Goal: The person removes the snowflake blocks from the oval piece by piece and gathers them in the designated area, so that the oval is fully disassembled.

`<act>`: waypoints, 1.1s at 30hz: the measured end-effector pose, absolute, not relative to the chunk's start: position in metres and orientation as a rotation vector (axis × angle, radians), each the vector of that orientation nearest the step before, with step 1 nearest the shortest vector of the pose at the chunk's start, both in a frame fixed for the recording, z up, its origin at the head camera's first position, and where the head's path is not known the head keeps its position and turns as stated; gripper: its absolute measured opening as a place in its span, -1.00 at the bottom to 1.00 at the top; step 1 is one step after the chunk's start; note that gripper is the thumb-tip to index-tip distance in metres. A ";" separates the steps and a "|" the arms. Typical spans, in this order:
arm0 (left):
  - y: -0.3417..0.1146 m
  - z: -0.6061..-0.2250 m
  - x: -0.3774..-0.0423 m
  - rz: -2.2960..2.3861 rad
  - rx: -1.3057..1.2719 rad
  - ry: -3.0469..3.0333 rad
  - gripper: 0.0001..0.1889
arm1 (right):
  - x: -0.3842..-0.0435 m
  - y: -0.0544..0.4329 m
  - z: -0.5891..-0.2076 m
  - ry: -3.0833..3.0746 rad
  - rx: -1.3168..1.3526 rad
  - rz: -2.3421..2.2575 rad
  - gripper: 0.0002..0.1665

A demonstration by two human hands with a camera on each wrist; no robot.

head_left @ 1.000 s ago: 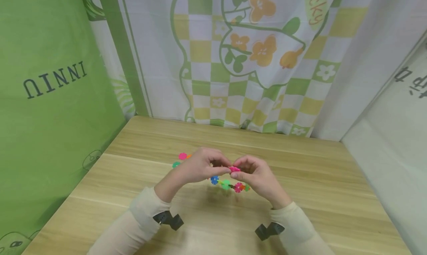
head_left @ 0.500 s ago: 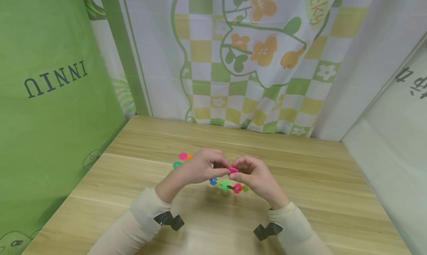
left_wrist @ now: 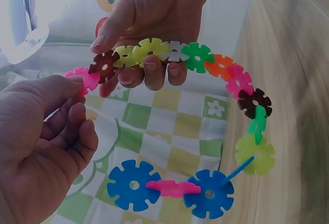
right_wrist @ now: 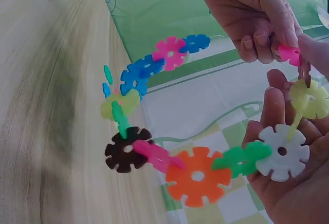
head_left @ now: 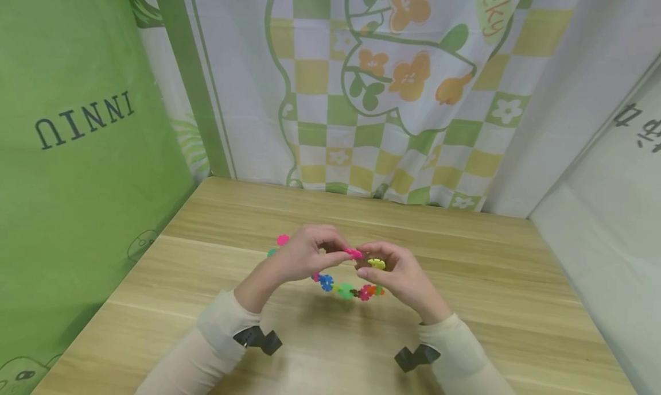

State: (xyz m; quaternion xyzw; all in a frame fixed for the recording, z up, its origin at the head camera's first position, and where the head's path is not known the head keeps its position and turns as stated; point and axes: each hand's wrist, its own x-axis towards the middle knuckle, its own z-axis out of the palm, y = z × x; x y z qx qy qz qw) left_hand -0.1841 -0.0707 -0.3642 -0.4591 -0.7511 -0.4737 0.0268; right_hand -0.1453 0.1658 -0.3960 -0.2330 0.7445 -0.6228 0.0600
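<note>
My left hand (head_left: 294, 260) pinches a pink notched flower disc (left_wrist: 87, 79) between thumb and forefinger. Facing it, my right hand (head_left: 403, 274) grips a brown disc (left_wrist: 104, 66) at the end of a chain of interlocked discs (head_left: 346, 291). The pink disc's edge meets the brown one. Yellow discs (head_left: 377, 263) and a white disc (right_wrist: 282, 152) lie across my right fingers. From there the chain hangs in a curve through green, orange (right_wrist: 198, 176), pink and brown pieces to blue discs (left_wrist: 133, 185) at its far end.
Beyond my left hand, a loose pink disc (head_left: 283, 240) and a green disc (head_left: 272, 252) lie on the wooden table (head_left: 465, 326). A patterned curtain (head_left: 335, 125) hangs behind the table, with a green cloth (head_left: 77, 200) on the left.
The left hand has risen slightly with the pink disc. The right fingers have opened up a little, so brown and yellow discs now show there. The hanging chain has shifted slightly left.
</note>
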 end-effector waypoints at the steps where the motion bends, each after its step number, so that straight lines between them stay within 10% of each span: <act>1: -0.071 -0.364 -0.184 -1.463 -1.413 -2.327 -0.96 | -0.146 0.166 -0.396 2.268 -0.707 -1.880 -0.59; 33: -0.069 -0.369 -0.187 -1.349 -1.622 -2.317 -0.77 | -0.146 0.166 -0.399 2.295 -0.792 -1.828 -0.66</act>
